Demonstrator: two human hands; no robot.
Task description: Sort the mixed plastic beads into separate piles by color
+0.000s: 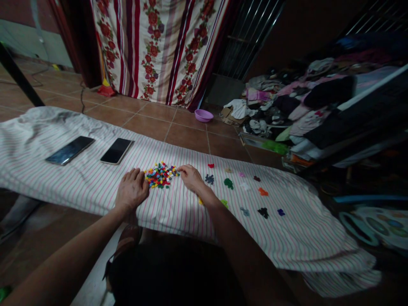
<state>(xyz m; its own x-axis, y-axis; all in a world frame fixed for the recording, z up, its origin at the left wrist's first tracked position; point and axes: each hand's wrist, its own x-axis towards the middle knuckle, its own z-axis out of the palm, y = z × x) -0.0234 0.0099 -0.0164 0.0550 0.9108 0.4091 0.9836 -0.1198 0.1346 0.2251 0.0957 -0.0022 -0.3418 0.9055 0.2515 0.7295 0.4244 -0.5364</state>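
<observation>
A heap of small multicoloured pieces point(160, 176) lies on a striped cloth point(181, 216) in front of me. My left hand point(131, 188) rests flat on the cloth, its fingers touching the heap's left edge. At the heap's right edge, my right hand point(191, 177) has thumb and forefinger pinched together. What sits between those fingertips is too small to make out. To the right lie little single-colour groups, among them dark grey pieces point(209, 179), green pieces point(228, 183), orange pieces point(263, 191), black pieces point(263, 212) and red pieces point(211, 165). My right forearm partly covers some yellow pieces point(200, 201).
Two phones, one dark point(70, 150) and one with a pale edge point(117, 151), lie on the cloth at the left. Beyond are a purple basin point(203, 115) on the tiled floor, a floral curtain point(162, 51) and a heap of clothes point(296, 97).
</observation>
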